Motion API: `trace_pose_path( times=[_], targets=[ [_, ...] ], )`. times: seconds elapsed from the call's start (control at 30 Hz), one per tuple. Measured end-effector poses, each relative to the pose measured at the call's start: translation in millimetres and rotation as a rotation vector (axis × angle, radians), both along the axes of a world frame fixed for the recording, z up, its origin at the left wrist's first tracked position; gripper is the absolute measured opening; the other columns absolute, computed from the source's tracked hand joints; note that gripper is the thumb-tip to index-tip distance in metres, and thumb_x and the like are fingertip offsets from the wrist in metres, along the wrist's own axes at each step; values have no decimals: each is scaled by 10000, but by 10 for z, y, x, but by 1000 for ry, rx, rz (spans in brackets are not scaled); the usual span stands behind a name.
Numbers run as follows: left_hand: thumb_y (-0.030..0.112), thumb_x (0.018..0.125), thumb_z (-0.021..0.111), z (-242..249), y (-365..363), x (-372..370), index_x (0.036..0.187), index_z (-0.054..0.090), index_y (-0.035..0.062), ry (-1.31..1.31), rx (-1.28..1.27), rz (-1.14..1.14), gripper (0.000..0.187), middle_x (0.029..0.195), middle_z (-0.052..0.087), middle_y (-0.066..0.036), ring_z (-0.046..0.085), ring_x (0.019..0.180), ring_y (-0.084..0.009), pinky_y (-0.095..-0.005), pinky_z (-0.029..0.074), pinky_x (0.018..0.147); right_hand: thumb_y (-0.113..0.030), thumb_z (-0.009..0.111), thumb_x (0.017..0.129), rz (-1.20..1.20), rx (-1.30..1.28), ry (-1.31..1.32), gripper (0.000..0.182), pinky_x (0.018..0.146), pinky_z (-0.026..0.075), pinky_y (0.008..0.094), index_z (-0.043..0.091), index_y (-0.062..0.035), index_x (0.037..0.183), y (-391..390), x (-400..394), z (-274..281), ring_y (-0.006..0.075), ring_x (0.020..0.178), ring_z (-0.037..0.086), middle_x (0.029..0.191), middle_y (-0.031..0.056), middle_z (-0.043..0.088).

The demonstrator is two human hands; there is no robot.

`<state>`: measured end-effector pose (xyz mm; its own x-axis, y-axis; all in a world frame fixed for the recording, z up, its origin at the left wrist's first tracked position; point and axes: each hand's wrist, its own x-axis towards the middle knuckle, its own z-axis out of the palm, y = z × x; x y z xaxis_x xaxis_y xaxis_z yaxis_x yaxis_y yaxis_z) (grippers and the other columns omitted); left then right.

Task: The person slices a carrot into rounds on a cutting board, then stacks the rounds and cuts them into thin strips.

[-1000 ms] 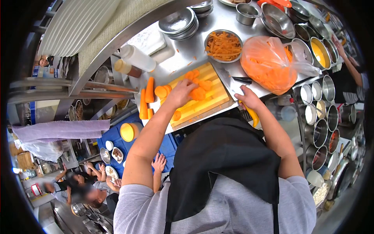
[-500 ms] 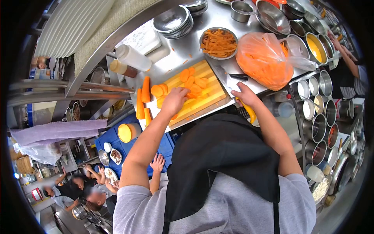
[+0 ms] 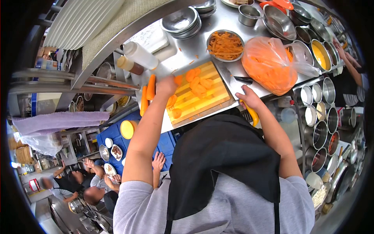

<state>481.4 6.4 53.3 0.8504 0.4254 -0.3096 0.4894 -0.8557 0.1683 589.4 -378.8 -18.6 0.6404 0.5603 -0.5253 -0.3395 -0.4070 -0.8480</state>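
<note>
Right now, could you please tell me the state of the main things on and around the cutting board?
Left hand: blurred, grip unclear
Right hand: closed around the yellow handle
Carrot slices: loose on the board
Long carrots: unsliced
Metal bowl: filled with orange strips
Plastic bag: filled with orange shreds
Stacked bowls: nested

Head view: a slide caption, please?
Left hand at the edge of a board of carrot slices, right hand holding a yellow handle.
</note>
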Motion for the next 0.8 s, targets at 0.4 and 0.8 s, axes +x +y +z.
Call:
trace_pose_path(
  times=[0.4,0.8],
  targets=[
    [218,836,755,-240,-439,479,1307,642,134,-173,-7,-141,492,1282,617,-188,598,1171,-410,-494,501,1008,-251,690,986,-6,14,10,535,421,425,315,440,75,1328,-9,-11,2,157,482,544,669,82,566],
    [203,871,663,-411,-506,689,1181,672,88,-209,-90,-137,331,1222,616,-237,589,1139,-431,-496,497,988,-253,704,974,-17,33,37,576,421,427,309,429,83,1354,-37,-11,40,157,499,551,674,82,567]
  ],
)
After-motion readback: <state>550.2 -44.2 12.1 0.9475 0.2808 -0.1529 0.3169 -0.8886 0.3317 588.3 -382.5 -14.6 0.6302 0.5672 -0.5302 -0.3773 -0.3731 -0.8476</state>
